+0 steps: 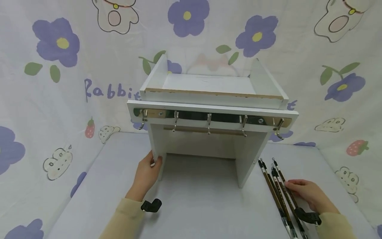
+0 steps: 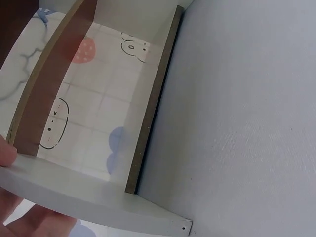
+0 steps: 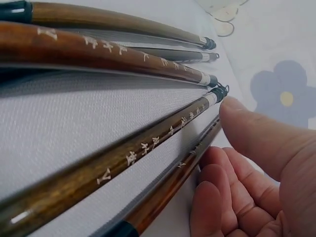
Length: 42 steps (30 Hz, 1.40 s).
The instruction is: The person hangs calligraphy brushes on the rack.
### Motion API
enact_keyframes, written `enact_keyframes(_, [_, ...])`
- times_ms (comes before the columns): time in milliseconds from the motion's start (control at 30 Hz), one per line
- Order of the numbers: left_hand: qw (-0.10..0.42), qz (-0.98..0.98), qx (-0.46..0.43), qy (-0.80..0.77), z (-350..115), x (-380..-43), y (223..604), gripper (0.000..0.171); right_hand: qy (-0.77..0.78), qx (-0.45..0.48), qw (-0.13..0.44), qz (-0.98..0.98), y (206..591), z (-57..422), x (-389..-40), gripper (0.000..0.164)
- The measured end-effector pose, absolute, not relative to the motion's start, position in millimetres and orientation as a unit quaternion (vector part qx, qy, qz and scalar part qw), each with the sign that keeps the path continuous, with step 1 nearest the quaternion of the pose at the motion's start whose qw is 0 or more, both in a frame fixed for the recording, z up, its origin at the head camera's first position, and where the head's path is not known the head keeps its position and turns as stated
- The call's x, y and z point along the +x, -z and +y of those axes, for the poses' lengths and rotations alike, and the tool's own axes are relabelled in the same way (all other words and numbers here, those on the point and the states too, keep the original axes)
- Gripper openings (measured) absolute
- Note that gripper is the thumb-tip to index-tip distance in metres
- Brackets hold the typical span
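A white wooden rack point(image 1: 212, 105) with a top tray and a metal hook strip point(image 1: 191, 115) stands in the middle of the head view. On its left side panel point(image 1: 157, 142) my left hand point(image 1: 146, 174) has a grip; the left wrist view shows fingertips on both sides of the white panel edge point(image 2: 89, 192). Several calligraphy brushes point(image 1: 276, 189) with dark handles lie side by side to the right of the rack. My right hand point(image 1: 308, 194) is at the rightmost brush point(image 3: 168, 182), thumb and loosely bent fingers apart around its handle.
A brown crossbar point(image 2: 54, 74) spans the rack's inside in the left wrist view. Behind it hangs a white cloth point(image 1: 113, 63) printed with purple flowers and rabbits. Everything stands on a white tabletop point(image 1: 200, 209).
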<state>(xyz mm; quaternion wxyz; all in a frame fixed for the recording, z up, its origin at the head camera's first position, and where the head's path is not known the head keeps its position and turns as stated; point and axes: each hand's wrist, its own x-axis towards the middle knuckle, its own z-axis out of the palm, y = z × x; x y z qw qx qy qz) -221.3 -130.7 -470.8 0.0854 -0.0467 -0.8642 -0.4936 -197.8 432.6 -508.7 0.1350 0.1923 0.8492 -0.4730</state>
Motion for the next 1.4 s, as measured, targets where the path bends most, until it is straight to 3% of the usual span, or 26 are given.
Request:
enact_keyframes(367, [0.094, -0.867, -0.044, 0.488, -129, -221, 471, 0.045, 0.449, 0.209, 0.128, 0.859, 510, 431, -198, 0.074])
enact_keyframes(767, [0.083, -0.865, -0.05, 0.492, -130, -220, 472, 0.048, 0.391, 0.208, 0.126, 0.888, 506, 424, -203, 0.047])
enact_keyframes(967, [0.085, -0.866, -0.052, 0.489, -130, -221, 471, 0.047, 0.37, 0.189, 0.117, 0.902, 504, 423, -206, 0.041])
enact_keyframes(1400, [0.078, -0.87, -0.052, 0.485, -130, -219, 467, 0.046, 0.422, 0.173, 0.147, 0.878, 507, 440, -204, 0.067])
